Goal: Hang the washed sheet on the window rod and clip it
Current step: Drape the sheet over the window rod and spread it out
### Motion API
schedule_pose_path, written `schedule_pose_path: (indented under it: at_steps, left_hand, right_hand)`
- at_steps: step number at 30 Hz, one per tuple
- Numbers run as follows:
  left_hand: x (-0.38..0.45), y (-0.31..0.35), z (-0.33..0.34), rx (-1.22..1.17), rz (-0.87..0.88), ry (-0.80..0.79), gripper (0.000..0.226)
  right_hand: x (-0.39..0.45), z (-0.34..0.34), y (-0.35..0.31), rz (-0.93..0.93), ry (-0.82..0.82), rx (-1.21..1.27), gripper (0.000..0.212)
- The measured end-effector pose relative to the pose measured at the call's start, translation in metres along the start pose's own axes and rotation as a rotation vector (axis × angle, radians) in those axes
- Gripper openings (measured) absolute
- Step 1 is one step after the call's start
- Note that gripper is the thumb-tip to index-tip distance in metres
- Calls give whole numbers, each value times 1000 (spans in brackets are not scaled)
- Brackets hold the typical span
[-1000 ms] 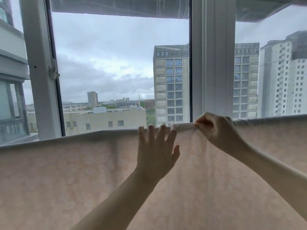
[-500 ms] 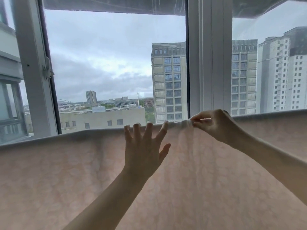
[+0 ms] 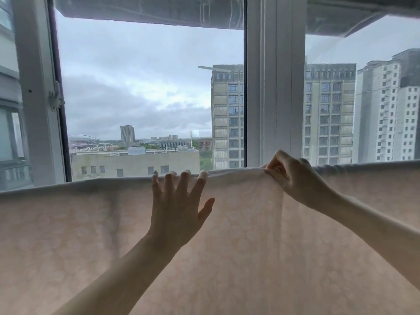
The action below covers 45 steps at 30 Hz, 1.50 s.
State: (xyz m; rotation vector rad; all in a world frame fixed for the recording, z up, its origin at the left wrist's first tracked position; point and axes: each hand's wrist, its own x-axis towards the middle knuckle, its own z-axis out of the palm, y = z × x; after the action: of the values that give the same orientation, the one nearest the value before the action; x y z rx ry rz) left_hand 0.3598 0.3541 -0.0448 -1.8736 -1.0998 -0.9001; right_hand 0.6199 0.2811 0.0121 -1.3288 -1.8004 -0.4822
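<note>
Pale pink sheet [image 3: 91, 235] draped across window, top edge folded over rod.
L hand [image 3: 177, 214] flat on cloth, fingers spread wide, tips at fold; R hand [image 3: 293, 180] pinches top edge w/ curled fingers.

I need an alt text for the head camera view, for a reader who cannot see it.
A pale pink patterned sheet hangs over a window rod. The left hand lies flat on it with spread fingers, and the right hand pinches its top edge. Behind stand a white window frame, grey apartment towers and a cloudy sky.
</note>
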Motion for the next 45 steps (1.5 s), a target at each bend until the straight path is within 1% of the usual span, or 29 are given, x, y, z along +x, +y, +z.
schedule_pose_path:
  at_steps: [4,9,11,14,15,16,18,20,21,23,24,27,28,33,36,39,42,45]
  left_hand:
    - [9,30,-3,-40,41,18,59]
    - [22,63,1,-46,46,45,56]
    - [25,66,5,-31,30,68,53]
    - [29,65,9,-12,9,69,52]
    - [29,65,11,-4,11,61,52]
    - [29,64,12,6,13,59,53]
    - [27,62,13,24,12,65,54]
    - [26,60,13,31,10,76,55]
    - [26,60,13,32,9,77,55]
    - [26,58,13,30,2,63,55]
    - [26,57,14,27,-5,56,55]
    - [25,54,14,35,5,50,58]
    - [24,54,15,46,19,42,59]
    - [30,73,7,20,-4,4,58]
    - [38,95,3,-13,40,8,59]
    - [45,120,4,-7,40,14,59]
    - [45,126,9,15,12,21,60]
    - [43,119,15,34,21,42,61]
  right_hand:
    - [-5,-1,4,-68,-61,19,11]
    - [-5,0,12,-108,-66,47,9]
    - [-4,0,14,-71,-75,52,8]
    - [6,-10,14,20,-96,180,13]
    - [12,-13,16,51,-104,179,15]
    - [18,-17,20,76,-126,132,17]
    - [28,-21,28,116,-222,26,17]
    - [33,-20,33,126,-308,23,17]
    - [35,-17,33,120,-308,55,16]
    - [37,-12,32,86,-252,96,9]
    - [37,-10,32,71,-198,96,7]
    - [31,-14,39,105,13,107,11]
    - [28,-16,43,114,42,108,12]
    - [17,-21,55,90,-47,58,11]
    - [17,-24,60,57,-75,68,8]
    - [16,-21,58,11,-51,64,8]
    - [13,-19,56,9,-24,68,10]
    - [10,-22,58,44,-125,150,15]
